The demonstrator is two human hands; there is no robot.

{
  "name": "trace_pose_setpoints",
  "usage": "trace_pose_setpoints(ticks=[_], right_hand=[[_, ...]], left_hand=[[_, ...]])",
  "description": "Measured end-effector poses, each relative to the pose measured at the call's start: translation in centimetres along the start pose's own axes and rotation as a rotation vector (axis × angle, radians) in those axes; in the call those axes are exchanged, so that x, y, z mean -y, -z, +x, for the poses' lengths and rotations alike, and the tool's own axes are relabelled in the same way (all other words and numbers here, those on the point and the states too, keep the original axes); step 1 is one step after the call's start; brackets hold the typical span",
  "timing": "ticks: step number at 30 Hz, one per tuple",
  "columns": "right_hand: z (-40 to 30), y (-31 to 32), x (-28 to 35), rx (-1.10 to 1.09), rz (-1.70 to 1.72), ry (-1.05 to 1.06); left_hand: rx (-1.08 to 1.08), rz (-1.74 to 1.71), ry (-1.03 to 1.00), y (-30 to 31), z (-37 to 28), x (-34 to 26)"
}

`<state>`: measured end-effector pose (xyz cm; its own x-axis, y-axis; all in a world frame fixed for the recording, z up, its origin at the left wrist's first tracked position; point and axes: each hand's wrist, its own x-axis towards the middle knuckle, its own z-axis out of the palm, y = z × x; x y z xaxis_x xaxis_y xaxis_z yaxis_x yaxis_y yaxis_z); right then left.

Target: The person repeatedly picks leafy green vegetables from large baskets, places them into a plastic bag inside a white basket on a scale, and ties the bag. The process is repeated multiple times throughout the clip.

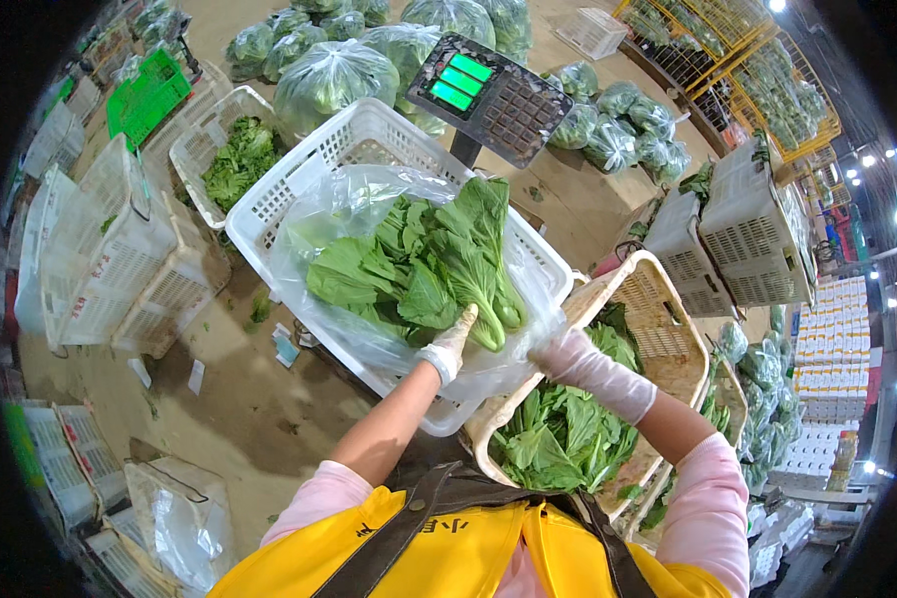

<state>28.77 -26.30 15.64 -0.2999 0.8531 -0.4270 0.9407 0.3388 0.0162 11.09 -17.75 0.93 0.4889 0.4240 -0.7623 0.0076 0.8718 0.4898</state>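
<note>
My left hand (452, 347), in a thin whitish glove, grips the pale stem end of the leafy greens (463, 269), thumb on top and fingers hidden beneath. These broad-leaved stalks lie across a clear plastic bag (314, 217), which lines a white perforated plastic crate (411, 142). My gloved right hand (568, 359), slightly blurred, has bunched film of the bag at its fingers, by the crate's near right corner. Below that hand, a cream-coloured crate (661, 321) holds more loose greens (568, 441).
Behind the white crate stands a scale display (489, 97) with lit green panels. Bagged vegetables (336, 82) sit on the floor beyond. Stacked crates rise at the left (112, 254) and right (755, 224). A crate of frilly lettuce (243, 161) adjoins the white crate's far left side.
</note>
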Motion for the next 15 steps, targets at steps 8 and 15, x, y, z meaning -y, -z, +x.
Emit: trace_pose_setpoints(ticks=[8, 15], right_hand=[[-4.5, 14.9, 2.3, -0.617, -0.022, 0.043], [-5.7, 14.6, 2.6, -0.744, 0.622, 0.098]], left_hand=[[0.522, 1.412, 0.106, 8.4, 0.2, -5.0], [0.796, 2.181, -0.112, 1.1, -13.9, -17.2]])
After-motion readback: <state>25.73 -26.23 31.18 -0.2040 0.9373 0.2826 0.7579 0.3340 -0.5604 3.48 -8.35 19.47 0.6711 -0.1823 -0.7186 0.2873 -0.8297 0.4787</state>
